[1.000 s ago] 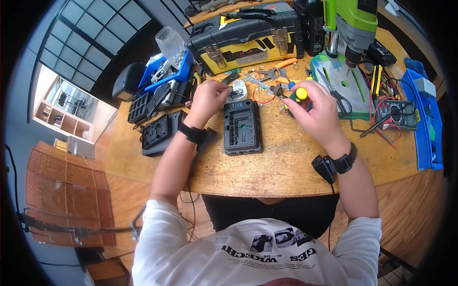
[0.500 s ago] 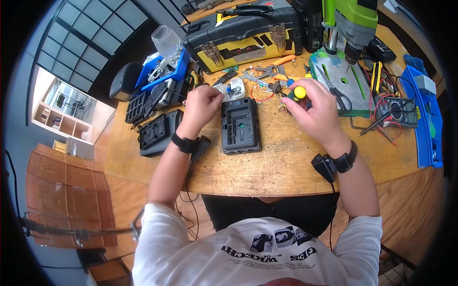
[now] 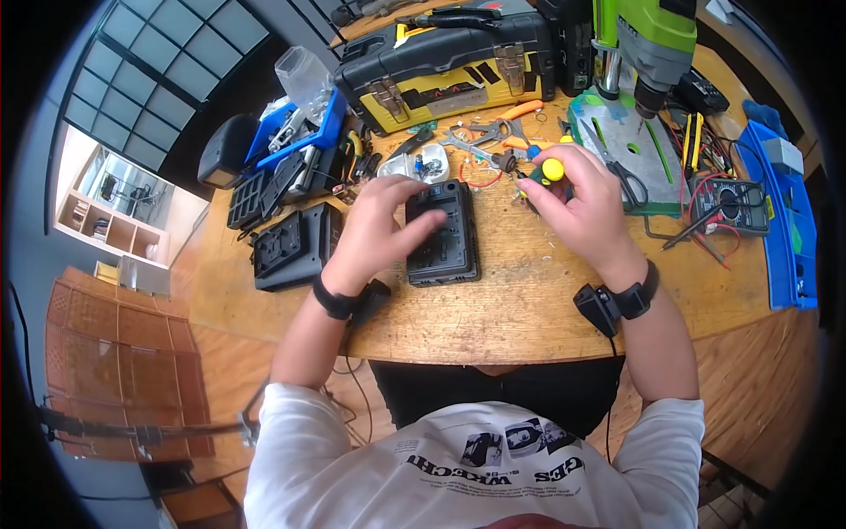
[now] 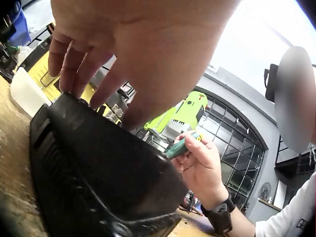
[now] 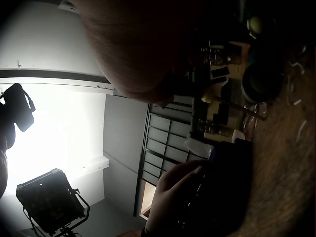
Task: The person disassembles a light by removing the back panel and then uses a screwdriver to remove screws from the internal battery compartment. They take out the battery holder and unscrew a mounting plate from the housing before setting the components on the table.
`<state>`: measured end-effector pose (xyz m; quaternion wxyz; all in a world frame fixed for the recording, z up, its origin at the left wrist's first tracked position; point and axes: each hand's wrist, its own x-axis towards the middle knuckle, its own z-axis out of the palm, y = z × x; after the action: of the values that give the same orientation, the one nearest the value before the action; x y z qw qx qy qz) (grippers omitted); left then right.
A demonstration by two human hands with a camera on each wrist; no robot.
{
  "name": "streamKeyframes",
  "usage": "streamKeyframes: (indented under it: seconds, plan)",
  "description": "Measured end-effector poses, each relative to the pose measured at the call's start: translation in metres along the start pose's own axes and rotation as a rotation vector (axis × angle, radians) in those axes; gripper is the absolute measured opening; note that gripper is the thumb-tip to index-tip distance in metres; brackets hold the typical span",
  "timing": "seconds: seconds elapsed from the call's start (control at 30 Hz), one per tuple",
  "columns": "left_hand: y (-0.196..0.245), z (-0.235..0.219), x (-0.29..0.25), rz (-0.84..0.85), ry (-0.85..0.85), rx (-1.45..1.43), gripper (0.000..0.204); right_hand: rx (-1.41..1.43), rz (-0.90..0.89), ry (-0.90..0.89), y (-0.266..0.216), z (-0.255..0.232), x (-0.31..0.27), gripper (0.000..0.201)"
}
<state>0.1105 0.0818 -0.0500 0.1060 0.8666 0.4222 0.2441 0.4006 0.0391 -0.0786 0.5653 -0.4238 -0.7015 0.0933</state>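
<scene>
In the head view, a black plastic housing lies on the wooden table, its recessed face up. My left hand is over its left side, thumb across the recess and fingers by the far edge. The left wrist view shows those spread fingers at the top of the housing; whether they press on it is unclear. My right hand grips a green screwdriver with a yellow end, right of the housing. Its shaft points down toward the table in the dark right wrist view.
Behind the housing stands a small white tray of parts. A second black housing part lies left. Tools, a yellow-black toolbox and a green drill press stand farther back; scissors and a multimeter lie right.
My left hand has moved from beside the white tray down over the black housing, and its fingers have spread. The right hand has stayed nearly still with the screwdriver.
</scene>
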Motion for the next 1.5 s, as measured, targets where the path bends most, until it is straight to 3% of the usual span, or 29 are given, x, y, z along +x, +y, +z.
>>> streamKeyframes:
  seconds: [0.03,0.07,0.1,0.2,0.37,0.57,0.63,0.7,0.9,1.03,1.1,1.17,1.23,1.27,1.3,1.33,1.4,1.43,1.47,1.5]
  plan:
    - [0.003,0.000,-0.003,0.121,0.004,-0.001,0.052,0.005,-0.001,0.004,0.000,0.000,0.000,0.033]
    - [-0.001,-0.002,-0.006,0.091,-0.160,0.005,0.091,0.005,0.000,0.004,0.000,0.000,0.000,0.033]
    - [0.003,-0.002,-0.008,0.091,-0.160,0.005,0.091,0.007,-0.003,0.005,0.001,0.000,0.000,0.033]
    - [0.009,-0.003,-0.013,0.268,-0.334,0.282,0.124,0.006,-0.010,0.003,0.000,0.000,0.000,0.033]
    - [0.009,-0.003,-0.008,0.236,-0.325,0.102,0.122,-0.032,0.002,0.026,0.003,0.001,-0.003,0.036]
    - [0.026,-0.003,-0.009,0.250,-0.327,0.144,0.118,-0.024,-0.083,0.034,0.006,-0.002,0.000,0.026]
    - [0.026,-0.002,-0.014,0.227,-0.346,0.160,0.124,0.033,-0.005,0.001,0.002,-0.004,0.000,0.028]
    - [0.034,-0.003,-0.020,0.190,-0.367,0.185,0.125,-0.006,-0.116,0.068,0.012,0.001,-0.002,0.036]
    - [0.040,-0.005,-0.033,0.145,-0.376,0.150,0.124,-0.015,-0.127,0.059,0.008,0.000,-0.002,0.034]
    - [0.037,-0.011,-0.037,0.043,-0.302,-0.105,0.120,-0.007,-0.130,0.052,0.009,-0.003,-0.003,0.033]
    - [0.014,-0.010,-0.042,0.038,-0.220,-0.282,0.122,-0.008,-0.089,0.051,0.006,-0.003,-0.002,0.034]
    - [0.027,-0.014,-0.043,-0.237,-0.174,-0.791,0.119,0.034,-0.040,0.012,0.005,-0.003,0.001,0.028]
    - [0.015,-0.019,-0.049,-0.303,-0.080,-0.978,0.114,0.006,-0.098,0.056,0.008,0.002,0.001,0.026]
    - [0.012,-0.024,-0.054,-0.371,-0.039,-1.111,0.109,0.028,0.014,-0.026,0.005,-0.001,0.000,0.027]
    - [0.007,-0.025,-0.061,-0.423,0.011,-1.248,0.104,0.008,0.021,0.009,0.006,0.003,0.000,0.031]
    - [-0.007,-0.016,-0.071,-0.374,0.096,-1.391,0.088,0.025,0.021,0.010,0.005,0.002,0.000,0.037]
    - [-0.031,-0.008,-0.085,-0.388,0.058,-1.913,0.071,-0.046,0.029,-0.002,0.001,0.001,-0.001,0.041]
    - [-0.017,-0.009,-0.081,-0.433,0.083,-1.979,0.076,-0.001,0.055,0.018,-0.005,0.002,0.001,0.027]
    - [-0.021,-0.010,-0.073,-0.203,-0.223,-2.199,0.086,-0.006,0.033,0.019,-0.005,0.003,0.001,0.027]
    - [-0.013,-0.008,-0.077,-0.357,-0.065,-2.213,0.095,-0.018,0.014,0.023,-0.004,0.002,0.002,0.027]
